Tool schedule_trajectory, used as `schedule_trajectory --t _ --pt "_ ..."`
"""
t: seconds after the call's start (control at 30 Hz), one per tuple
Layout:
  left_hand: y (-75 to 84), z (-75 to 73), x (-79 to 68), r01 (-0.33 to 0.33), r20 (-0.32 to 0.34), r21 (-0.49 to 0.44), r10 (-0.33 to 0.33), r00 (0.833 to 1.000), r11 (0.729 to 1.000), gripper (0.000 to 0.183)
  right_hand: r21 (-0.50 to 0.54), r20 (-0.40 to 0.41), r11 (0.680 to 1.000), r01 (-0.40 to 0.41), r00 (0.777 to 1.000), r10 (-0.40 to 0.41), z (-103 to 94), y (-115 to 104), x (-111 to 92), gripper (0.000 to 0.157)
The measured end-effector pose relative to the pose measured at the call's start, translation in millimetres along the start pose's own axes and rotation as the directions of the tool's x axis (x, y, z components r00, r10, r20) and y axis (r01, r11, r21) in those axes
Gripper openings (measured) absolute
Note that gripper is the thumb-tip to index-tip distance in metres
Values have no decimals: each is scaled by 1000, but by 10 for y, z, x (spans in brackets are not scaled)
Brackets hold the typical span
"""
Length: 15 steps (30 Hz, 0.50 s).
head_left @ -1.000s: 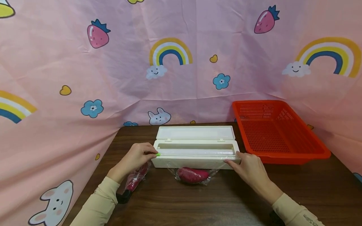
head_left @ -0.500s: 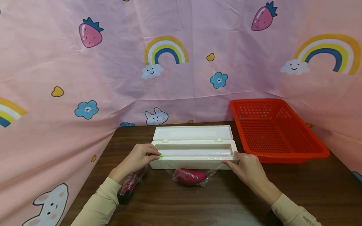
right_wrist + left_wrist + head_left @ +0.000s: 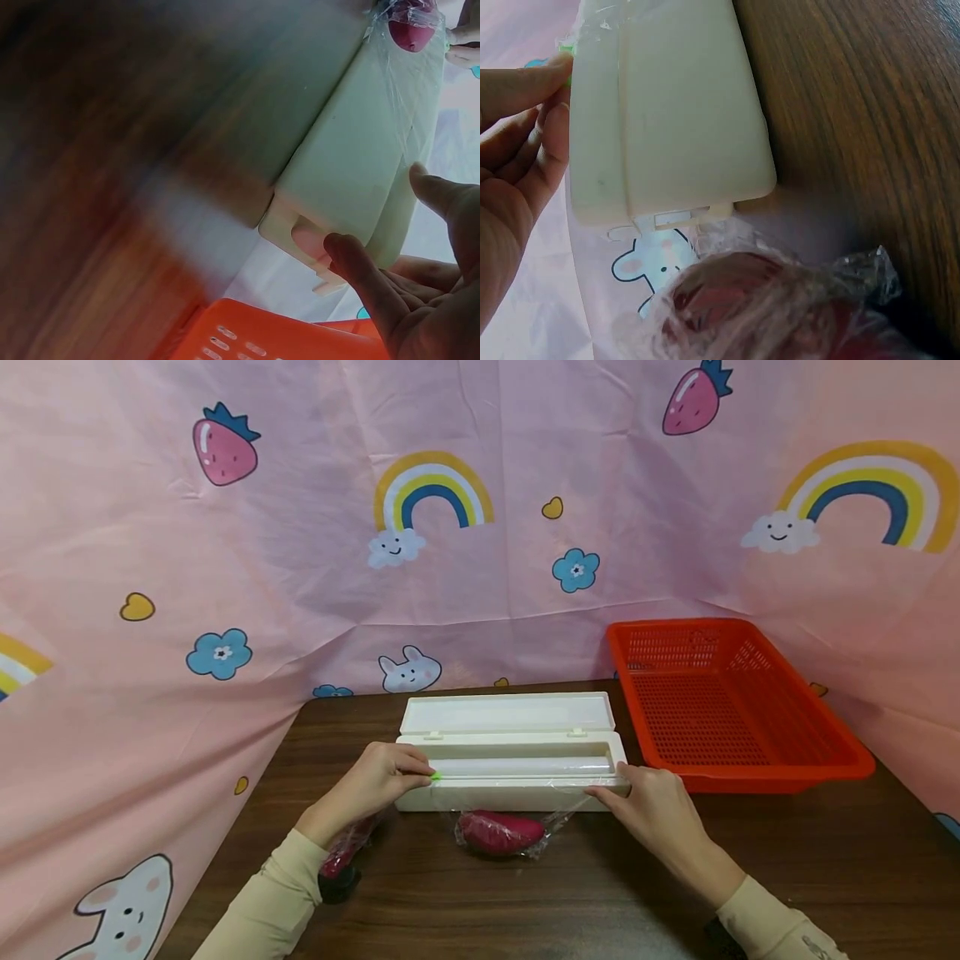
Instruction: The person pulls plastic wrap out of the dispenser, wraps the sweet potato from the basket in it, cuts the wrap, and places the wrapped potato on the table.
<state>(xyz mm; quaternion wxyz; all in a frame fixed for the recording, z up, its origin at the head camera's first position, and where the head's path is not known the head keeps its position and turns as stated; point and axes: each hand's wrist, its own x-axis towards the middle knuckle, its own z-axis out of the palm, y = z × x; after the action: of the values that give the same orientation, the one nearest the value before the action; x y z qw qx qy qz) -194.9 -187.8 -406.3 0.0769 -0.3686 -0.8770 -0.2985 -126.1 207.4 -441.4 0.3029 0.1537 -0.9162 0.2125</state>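
Observation:
A white cling film dispenser (image 3: pixel 495 797) lies across the table with its lid flipped back, showing the film roll (image 3: pixel 525 767). Thumb and fingers of my left hand (image 3: pixel 381 775) pinch a small green slide cutter (image 3: pixel 437 776) near the left of the front rail. My right hand (image 3: pixel 660 806) grips the dispenser's right front corner, thumb over the front edge. Film drapes down the front to a purple-red, sweet-potato-shaped item (image 3: pixel 498 832) lying before it. Another film-wrapped red item (image 3: pixel 735 300) lies beside the dispenser's left end, partly hidden by my left wrist in the head view.
An orange-red plastic basket (image 3: pixel 712 710) stands right of the dispenser at the back. Behind the brown wooden table (image 3: pixel 480 910) hangs a pink patterned cloth (image 3: pixel 480 568). A black object (image 3: pixel 339 885) sits by my left sleeve.
My left hand has slid the green cutter a short way to the right along the rail. The right hand stays on the dispenser's corner. The head view has shifted slightly.

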Motion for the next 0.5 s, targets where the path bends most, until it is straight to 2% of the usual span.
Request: schedule_trajectory --t 0.2,0.5 --pt "16 39 34 -24 -4 -17 24 1000 1000 10 -1 -1 1000 -8 1000 8 -13 -9 9 41" --pt "45 105 68 -22 -22 -23 22 1000 999 10 3 -2 1000 -2 1000 2 -8 -7 25 47"
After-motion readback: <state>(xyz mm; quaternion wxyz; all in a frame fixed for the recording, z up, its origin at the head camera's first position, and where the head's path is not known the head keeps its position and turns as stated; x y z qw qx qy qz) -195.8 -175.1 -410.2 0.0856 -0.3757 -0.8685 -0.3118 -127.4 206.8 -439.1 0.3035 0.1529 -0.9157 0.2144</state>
